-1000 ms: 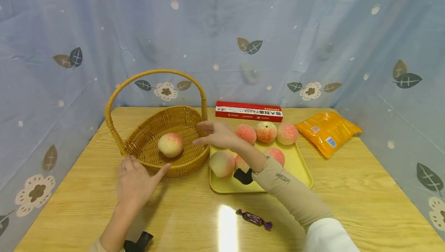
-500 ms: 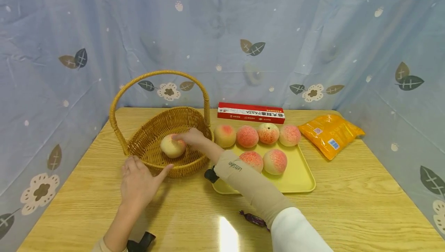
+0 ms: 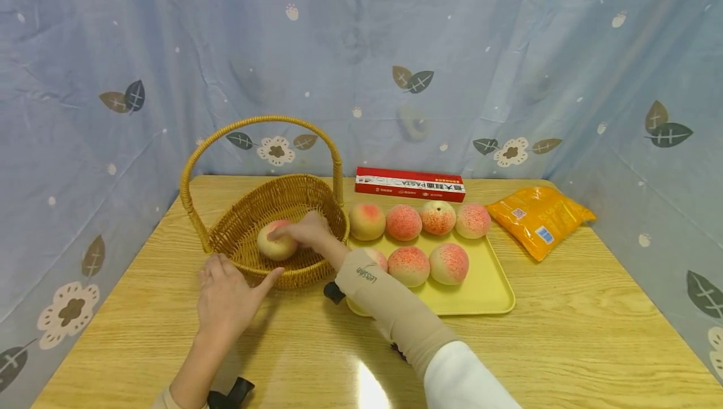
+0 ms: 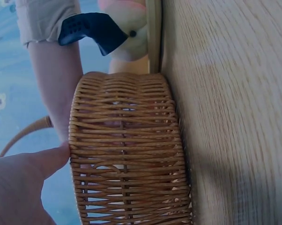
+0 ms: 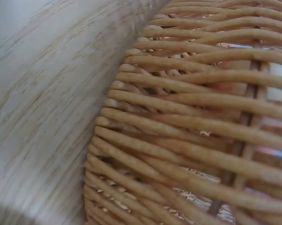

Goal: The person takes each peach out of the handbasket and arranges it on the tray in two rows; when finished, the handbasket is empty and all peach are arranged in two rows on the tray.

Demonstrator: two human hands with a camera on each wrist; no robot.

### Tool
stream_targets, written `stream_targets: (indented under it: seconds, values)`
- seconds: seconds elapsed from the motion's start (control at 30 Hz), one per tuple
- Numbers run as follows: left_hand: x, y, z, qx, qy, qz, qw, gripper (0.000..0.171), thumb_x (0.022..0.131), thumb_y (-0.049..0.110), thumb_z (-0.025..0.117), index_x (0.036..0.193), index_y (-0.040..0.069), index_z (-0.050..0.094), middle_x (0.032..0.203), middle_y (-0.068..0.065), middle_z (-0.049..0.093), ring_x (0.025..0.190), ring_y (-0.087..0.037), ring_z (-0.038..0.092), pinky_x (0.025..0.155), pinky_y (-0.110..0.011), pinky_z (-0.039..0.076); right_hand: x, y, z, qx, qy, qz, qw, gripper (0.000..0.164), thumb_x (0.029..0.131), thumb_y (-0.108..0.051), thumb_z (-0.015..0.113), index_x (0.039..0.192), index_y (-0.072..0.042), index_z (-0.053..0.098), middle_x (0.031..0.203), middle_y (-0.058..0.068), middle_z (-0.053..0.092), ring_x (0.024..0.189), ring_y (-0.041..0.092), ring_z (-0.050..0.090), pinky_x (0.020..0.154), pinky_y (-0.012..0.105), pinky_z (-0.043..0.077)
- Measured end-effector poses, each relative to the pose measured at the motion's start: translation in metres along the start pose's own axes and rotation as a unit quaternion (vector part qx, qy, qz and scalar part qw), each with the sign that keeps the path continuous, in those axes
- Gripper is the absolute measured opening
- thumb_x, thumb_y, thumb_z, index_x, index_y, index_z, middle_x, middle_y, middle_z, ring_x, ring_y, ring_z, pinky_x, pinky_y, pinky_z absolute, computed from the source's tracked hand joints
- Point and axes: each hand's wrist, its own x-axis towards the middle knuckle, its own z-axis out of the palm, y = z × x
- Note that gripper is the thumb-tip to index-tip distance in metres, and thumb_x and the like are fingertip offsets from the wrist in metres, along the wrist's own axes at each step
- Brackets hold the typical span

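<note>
In the head view, a brown wicker basket (image 3: 302, 277) with a tall arched handle stands at the left of the table. Inside it lies a pale yellow and red peach (image 3: 272, 246). My right hand (image 3: 312, 231) reaches over the basket's right rim and grips that peach from its right side. My left hand (image 3: 228, 296) rests at the front left of the rim, thumb stretched out along it. From the left wrist, the tip of a left-hand digit (image 4: 56, 159) touches the rim. Only the woven wall (image 5: 192, 117) shows in the right wrist view; the right fingers are hidden there.
Right of the basket, a yellow tray (image 3: 480, 283) bears several peaches (image 3: 408, 266). Behind it lies a red pasta box (image 3: 410, 184). An orange packet (image 3: 540, 221) is at the back right. The right forearm mostly covers a purple wrapped candy (image 3: 398, 351).
My right hand has moved left from above the basket's right rim down to the peach and taken hold of it. The peach has shifted slightly left. The left hand stays at the rim.
</note>
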Motion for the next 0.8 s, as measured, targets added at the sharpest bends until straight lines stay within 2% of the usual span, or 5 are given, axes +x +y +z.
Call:
stream_targets:
  seconds: [0.13, 0.27, 0.37, 0.47, 0.8]
  values:
    - [0.001, 0.001, 0.0, -0.003, -0.002, -0.001, 1.0, 0.118, 0.089, 0.071, 0.046, 0.133, -0.034, 0.014, 0.138, -0.052, 0.016, 0.131, -0.063, 0.018, 0.111, -0.062, 0.015, -0.001, -0.001, -0.003, -0.052, 0.033, -0.022, 0.998, 0.054, 0.061, -0.039, 0.092, 0.059, -0.014, 0.044, 0.063, -0.002, 0.042, 0.06, 0.013, 0.041, 0.05, 0.024, 0.037]
    - [0.001, 0.002, 0.0, -0.006, -0.009, -0.005, 0.9999, 0.119, 0.089, 0.071, 0.045, 0.133, -0.034, 0.013, 0.139, -0.052, 0.014, 0.131, -0.063, 0.017, 0.111, -0.061, 0.014, -0.006, -0.005, -0.01, -0.041, 0.05, -0.044, 0.997, 0.048, 0.06, -0.039, 0.093, 0.059, -0.012, 0.053, 0.071, 0.0, 0.055, 0.073, 0.017, 0.051, 0.057, 0.025, 0.043]
    - [0.0, 0.002, -0.001, -0.008, -0.015, -0.007, 0.9998, 0.119, 0.089, 0.071, 0.044, 0.134, -0.034, 0.013, 0.139, -0.052, 0.014, 0.132, -0.063, 0.016, 0.111, -0.062, 0.014, -0.012, -0.007, -0.018, -0.018, 0.047, -0.063, 0.997, 0.042, 0.062, -0.038, 0.092, 0.08, -0.007, 0.072, 0.089, 0.004, 0.068, 0.089, 0.022, 0.06, 0.069, 0.028, 0.051]
    - [0.0, 0.002, -0.001, -0.009, -0.014, -0.007, 0.9998, 0.119, 0.089, 0.071, 0.045, 0.134, -0.034, 0.013, 0.139, -0.052, 0.014, 0.132, -0.063, 0.016, 0.111, -0.062, 0.014, -0.018, -0.005, -0.027, -0.003, 0.042, -0.091, 0.995, 0.057, 0.064, -0.037, 0.091, 0.107, -0.004, 0.073, 0.107, 0.007, 0.07, 0.101, 0.024, 0.063, 0.076, 0.03, 0.054]
    - [0.001, 0.0, -0.001, 0.003, -0.014, -0.005, 0.9999, 0.119, 0.089, 0.072, 0.043, 0.134, -0.034, 0.013, 0.139, -0.052, 0.014, 0.132, -0.062, 0.016, 0.112, -0.061, 0.012, -0.043, 0.006, -0.062, 0.039, 0.019, -0.182, 0.982, 0.06, 0.065, -0.022, 0.092, 0.115, 0.0, 0.068, 0.106, 0.009, 0.07, 0.095, 0.018, 0.066, 0.077, 0.025, 0.054]
